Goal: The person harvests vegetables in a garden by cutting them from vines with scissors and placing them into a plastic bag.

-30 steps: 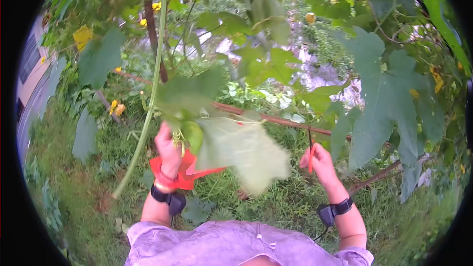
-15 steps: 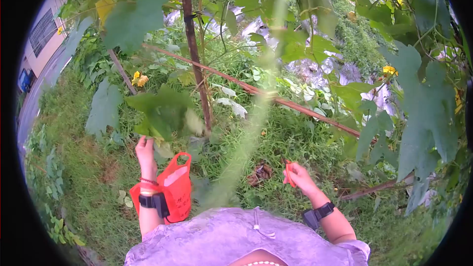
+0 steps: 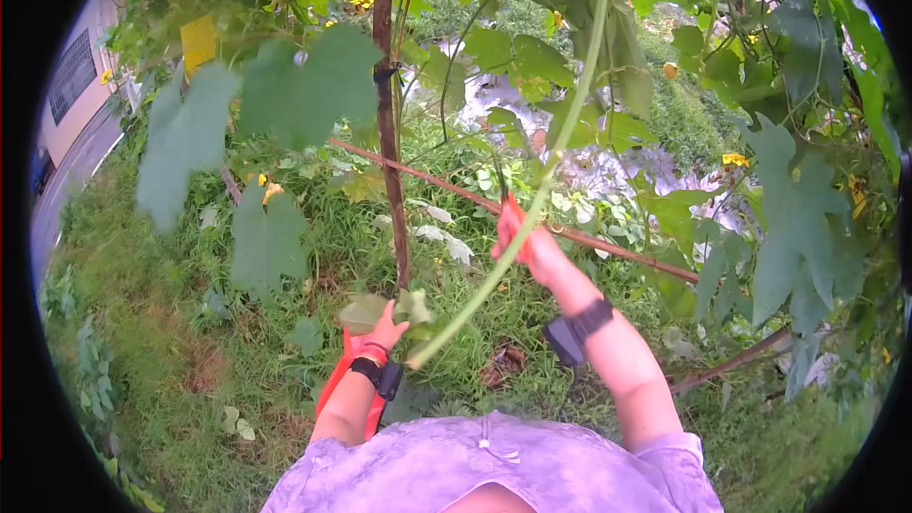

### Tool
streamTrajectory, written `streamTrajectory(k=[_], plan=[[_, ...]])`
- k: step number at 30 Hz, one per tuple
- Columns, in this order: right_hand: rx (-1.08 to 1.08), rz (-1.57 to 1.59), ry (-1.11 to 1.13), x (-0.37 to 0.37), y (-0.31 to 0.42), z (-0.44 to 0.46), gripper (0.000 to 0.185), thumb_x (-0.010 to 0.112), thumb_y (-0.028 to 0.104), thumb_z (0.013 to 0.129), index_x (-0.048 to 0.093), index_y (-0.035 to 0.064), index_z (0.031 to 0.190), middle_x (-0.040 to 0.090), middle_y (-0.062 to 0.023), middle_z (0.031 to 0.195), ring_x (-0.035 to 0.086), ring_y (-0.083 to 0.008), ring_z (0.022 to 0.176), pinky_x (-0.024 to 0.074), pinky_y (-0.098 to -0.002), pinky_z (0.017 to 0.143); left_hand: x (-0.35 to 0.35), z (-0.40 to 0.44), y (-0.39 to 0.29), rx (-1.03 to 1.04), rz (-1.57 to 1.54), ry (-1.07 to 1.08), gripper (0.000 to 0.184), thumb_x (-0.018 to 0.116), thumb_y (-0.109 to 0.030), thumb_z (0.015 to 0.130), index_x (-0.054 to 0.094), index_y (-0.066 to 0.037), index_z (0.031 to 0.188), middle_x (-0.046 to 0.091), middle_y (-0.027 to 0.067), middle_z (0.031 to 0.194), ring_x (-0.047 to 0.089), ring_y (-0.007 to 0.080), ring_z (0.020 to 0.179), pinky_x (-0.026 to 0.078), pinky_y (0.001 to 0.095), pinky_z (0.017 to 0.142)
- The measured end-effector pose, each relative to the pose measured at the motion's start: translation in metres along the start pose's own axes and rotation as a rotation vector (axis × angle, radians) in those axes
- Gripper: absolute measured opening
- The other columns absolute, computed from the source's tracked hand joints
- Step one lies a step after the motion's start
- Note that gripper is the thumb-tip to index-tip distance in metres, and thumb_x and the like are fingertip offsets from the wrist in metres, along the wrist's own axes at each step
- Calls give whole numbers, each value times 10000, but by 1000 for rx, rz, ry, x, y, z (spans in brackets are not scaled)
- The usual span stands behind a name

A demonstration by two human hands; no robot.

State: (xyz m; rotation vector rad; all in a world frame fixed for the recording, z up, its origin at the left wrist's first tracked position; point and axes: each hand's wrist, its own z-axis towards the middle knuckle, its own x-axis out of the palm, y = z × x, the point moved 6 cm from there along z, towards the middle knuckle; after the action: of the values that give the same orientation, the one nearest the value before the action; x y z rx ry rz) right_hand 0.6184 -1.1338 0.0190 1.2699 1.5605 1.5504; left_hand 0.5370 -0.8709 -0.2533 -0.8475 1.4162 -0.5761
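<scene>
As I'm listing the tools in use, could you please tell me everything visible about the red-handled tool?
The red-handled tool has a plastic-looking, orange-red handle and a narrow dark tip, apparently metal. It points upward, leaning left, held in the right hand near the picture's middle. A pale green stem passes beside it; contact is unclear.

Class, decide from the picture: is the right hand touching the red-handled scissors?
Touching. The head view shows the right hand closed around the red-handled scissors, its fingers against the handles.
</scene>
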Motion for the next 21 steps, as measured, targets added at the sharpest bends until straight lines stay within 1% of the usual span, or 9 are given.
streamTrajectory(k=[1,2,3,5,7,9,12,15,21], plan=[[42,51,-89,9,24,6,388,490,444,839,492,98,1017,468,10,664,555,-147,604,474,-309,516,3,3,4,8,-5,3,665,655,-244,718,341,-83,1281,536,221,1084,527,342,982,411,379,845],[34,59,-49,14,43,18,450,520,557,776,486,109,799,507,-12,623,586,-208,626,499,-354,563,6,6,4,91,-110,12,662,653,-247,727,337,-81,1285,531,220,1092,533,327,977,413,371,843],[25,54,-54,9,53,35,450,520,557,776,486,109,799,507,-12,623,586,-208,626,499,-354,563,6,9,2,177,-214,19,659,650,-250,736,334,-79,1288,526,219,1100,539,313,972,414,362,842],[-171,99,2,-1,76,74,465,522,572,766,489,109,789,502,-5,611,585,-213,606,497,-351,577,2,-7,-1,-49,-323,308,509,598,-203,794,401,-43,1235,569,137,1030,570,177,879,447,292,782],[-8,81,26,-8,92,97,460,534,571,759,495,113,770,505,-1,616,582,-204,602,497,-360,583,-21,-35,-18,-43,-462,408,391,558,-164,824,459,-17,1173,590,89,970,576,131,809,462,249,724],[-41,100,-81,-21,105,127,486,581,584,714,497,105,720,477,-3,573,515,-177,516,489,-347,565,-41,-70,8,-121,-748,328,318,530,-125,838,491,-4,1130,600,71,933,571,112,765,469,220,677],[21,41,-44,-19,118,154,451,573,564,733,487,122,722,467,21,571,517,-168,509,494,-343,578,-67,-98,34,-111,-614,245,285,480,-101,863,491,12,1125,613,61,897,584,110,803,474,231,701],[53,16,-90,-23,120,174,424,576,534,748,480,123,714,451,22,559,475,-155,475,482,-342,553,-83,-123,47,-263,-667,195,268,500,-101,848,511,-17,1102,617,64,886,583,108,748,475,210,650],[-134,68,-208,-28,110,156,413,538,501,795,467,103,712,454,-14,544,490,-176,456,465,-369,495,-97,-133,59,-394,-805,121,234,492,-106,853,532,-27,1070,619,64,854,586,107,692,474,211,616]])
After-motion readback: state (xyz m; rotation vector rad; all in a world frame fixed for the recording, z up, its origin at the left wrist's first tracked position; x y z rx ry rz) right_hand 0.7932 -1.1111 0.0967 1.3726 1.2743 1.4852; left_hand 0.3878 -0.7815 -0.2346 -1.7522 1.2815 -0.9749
